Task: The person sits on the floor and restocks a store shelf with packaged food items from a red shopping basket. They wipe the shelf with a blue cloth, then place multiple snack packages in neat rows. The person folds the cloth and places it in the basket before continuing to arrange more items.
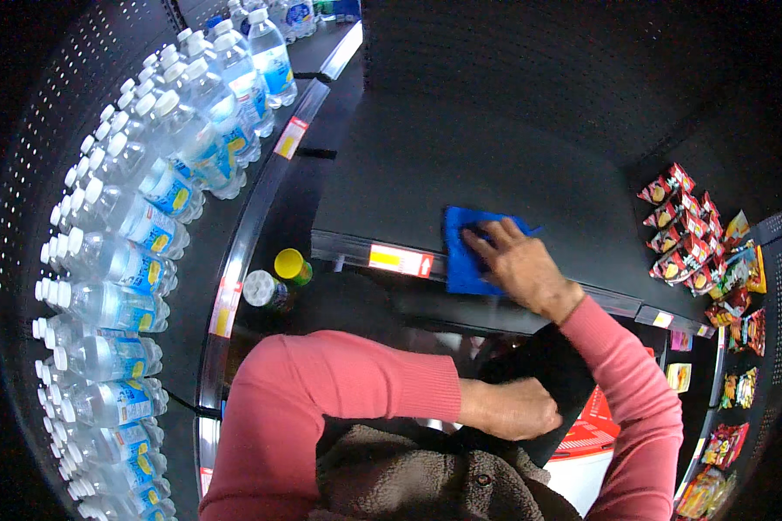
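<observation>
My right hand [524, 267] lies on a folded blue cloth [467, 251], its fingers bent over the fabric. The cloth is spread across the front edge of a black shelf [391, 176] and hangs a little over the price rail [345, 247]. Below the shelf, close to my body, my left hand [515, 410] is curled into a fist over my dark-clothed leg. Nothing shows in it, though its fingers are mostly turned out of sight. Left of the cloth, a price label [401, 259] sits in the rail.
Rows of clear plastic bottles [130, 260] with white caps fill the left shelf. A yellow-lidded container [293, 266] and a white-topped one [264, 288] stand lower down. Red snack bags [684, 228] are stacked at the right, above other packets [726, 445]. A red basket [586, 430] is beside my leg.
</observation>
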### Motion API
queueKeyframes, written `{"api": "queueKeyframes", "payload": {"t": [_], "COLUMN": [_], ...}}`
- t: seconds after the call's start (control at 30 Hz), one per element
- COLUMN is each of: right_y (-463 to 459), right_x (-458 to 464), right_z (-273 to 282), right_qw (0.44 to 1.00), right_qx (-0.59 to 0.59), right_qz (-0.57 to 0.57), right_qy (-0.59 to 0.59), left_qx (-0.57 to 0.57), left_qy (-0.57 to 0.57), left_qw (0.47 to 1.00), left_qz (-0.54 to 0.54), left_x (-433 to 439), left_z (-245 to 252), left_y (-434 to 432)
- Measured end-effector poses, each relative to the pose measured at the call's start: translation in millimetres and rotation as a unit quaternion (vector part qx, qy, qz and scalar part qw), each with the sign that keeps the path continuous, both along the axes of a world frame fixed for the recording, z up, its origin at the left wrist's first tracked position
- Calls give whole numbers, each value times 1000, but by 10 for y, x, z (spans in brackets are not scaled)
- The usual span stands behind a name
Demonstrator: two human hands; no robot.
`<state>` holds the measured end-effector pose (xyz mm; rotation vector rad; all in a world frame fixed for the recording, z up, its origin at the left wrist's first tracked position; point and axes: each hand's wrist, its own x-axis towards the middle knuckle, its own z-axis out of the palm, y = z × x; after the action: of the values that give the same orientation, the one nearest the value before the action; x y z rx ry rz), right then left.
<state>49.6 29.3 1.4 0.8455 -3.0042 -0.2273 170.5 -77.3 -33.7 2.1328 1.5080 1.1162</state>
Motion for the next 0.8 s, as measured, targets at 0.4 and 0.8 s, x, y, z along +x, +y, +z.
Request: {"api": "queueKeyframes", "payload": {"t": [0.4,0.8], "right_y": [-1844,-391], "right_x": [-702,-517], "right_z": [-286,-301], "right_qw": [990,987], "right_qx": [-128,-125], "right_qz": [53,-105], "right_qy": [31,11], "left_qx": [-184,-176], "left_qy": [112,-44], "left_qw": [971,983], "left_qz": [-107,-21], "left_x": [120,-18], "left_z": [-267,-28], "left_y": [-90,-43]}}
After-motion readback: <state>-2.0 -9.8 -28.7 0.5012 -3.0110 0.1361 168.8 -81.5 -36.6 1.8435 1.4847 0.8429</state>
